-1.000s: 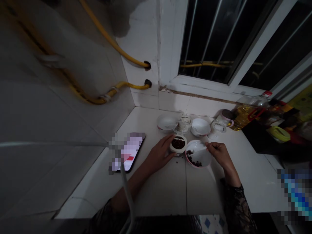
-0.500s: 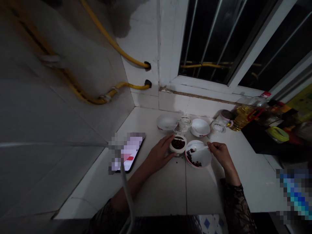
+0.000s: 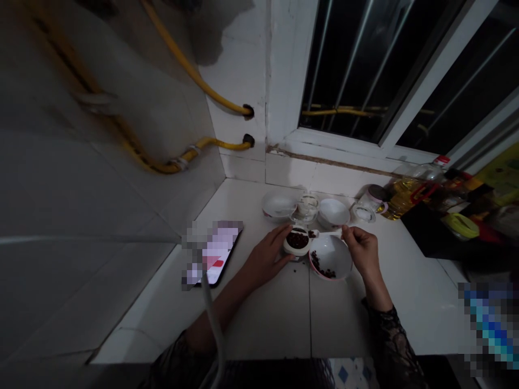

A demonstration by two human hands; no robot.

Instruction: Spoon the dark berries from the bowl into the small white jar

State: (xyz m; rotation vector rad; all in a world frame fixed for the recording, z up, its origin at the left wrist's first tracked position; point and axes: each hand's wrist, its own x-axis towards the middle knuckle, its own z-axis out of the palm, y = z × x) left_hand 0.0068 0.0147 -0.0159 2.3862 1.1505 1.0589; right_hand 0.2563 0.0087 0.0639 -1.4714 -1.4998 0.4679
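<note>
Left hand (image 3: 265, 258) was curled about the side of the small white jar (image 3: 297, 241) of dark red bits, fingers wrapped on its near wall, steadying it on the tiled counter (image 3: 275, 319). Right hand (image 3: 362, 249) pinched the handle end of a white spoon (image 3: 324, 233), thumb and fingers closed on it. Half a second before, the spoon lay low in the pink-rimmed bowl (image 3: 331, 257); now it was lifted and carried left, its loaded tip just beside the jar's mouth, above the bowl's far rim. Jar and bowl stood touching or nearly so, unmoved. Beyond them: two white bowls (image 3: 279, 205), a glass jar (image 3: 307, 207) between them, an oil bottle (image 3: 409, 189) at right. Phone (image 3: 214, 251) lay left of the forearm, well clear.
</note>
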